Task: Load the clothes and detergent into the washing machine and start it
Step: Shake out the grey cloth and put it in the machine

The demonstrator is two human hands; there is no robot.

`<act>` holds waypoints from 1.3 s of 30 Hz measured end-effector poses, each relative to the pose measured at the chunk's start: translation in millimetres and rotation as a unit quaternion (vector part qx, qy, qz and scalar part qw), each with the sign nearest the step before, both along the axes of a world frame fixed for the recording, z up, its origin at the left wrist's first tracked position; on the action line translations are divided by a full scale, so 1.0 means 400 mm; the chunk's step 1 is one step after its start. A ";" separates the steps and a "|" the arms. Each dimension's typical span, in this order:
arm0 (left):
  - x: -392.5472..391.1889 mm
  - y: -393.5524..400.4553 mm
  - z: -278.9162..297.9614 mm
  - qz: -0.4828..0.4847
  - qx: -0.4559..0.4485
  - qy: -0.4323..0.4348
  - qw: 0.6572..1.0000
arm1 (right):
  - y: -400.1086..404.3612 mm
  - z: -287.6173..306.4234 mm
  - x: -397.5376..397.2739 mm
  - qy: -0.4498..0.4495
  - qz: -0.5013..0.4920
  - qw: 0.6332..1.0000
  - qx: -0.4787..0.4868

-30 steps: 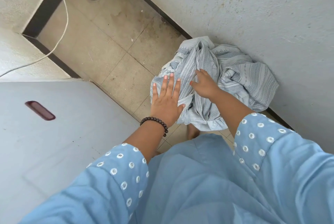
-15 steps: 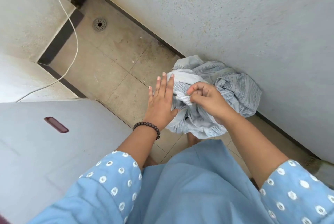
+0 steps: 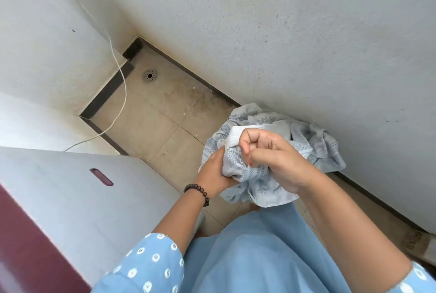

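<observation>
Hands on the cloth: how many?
2. The left hand grips the bundled cloth from the near-left side; the right hand clutches it from above. Most left fingers are hidden under the fabric.

a home wash area, looks like: tiled floor (image 3: 151,125) with a round drain (image 3: 149,76), rough plastered walls (image 3: 306,33), a white cable (image 3: 119,101) trailing down, and a washing machine (image 3: 70,193) at the left edge.

Clothes (image 3: 306,141) right of, perhaps beside, washing machine (image 3: 70,193)
</observation>
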State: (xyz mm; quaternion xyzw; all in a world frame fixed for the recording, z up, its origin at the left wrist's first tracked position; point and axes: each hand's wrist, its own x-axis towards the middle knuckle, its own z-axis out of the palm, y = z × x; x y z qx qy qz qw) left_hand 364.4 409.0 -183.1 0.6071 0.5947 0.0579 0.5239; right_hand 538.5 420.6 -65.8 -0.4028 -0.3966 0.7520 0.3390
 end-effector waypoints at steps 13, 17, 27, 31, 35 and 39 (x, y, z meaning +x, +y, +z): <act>-0.008 0.020 0.311 -0.007 0.032 0.063 0.997 | -0.024 0.431 0.014 0.041 -0.023 0.977 0.206; -0.045 0.068 0.424 0.073 0.097 0.042 0.992 | -0.026 0.446 0.054 -0.109 -0.052 0.961 0.249; 0.026 0.130 0.701 0.049 0.210 -0.011 0.976 | -0.050 0.461 0.029 -0.493 0.000 0.785 0.375; 0.055 0.121 0.804 0.005 0.233 -0.089 0.968 | -0.020 0.461 0.034 -0.455 0.001 0.821 0.344; 0.012 0.095 0.864 0.005 0.213 -0.213 0.954 | 0.011 0.496 0.078 -0.406 -0.079 0.827 0.381; -0.053 0.055 0.808 -0.019 0.148 -0.147 0.978 | 0.021 0.560 0.090 -0.289 -0.111 0.866 0.392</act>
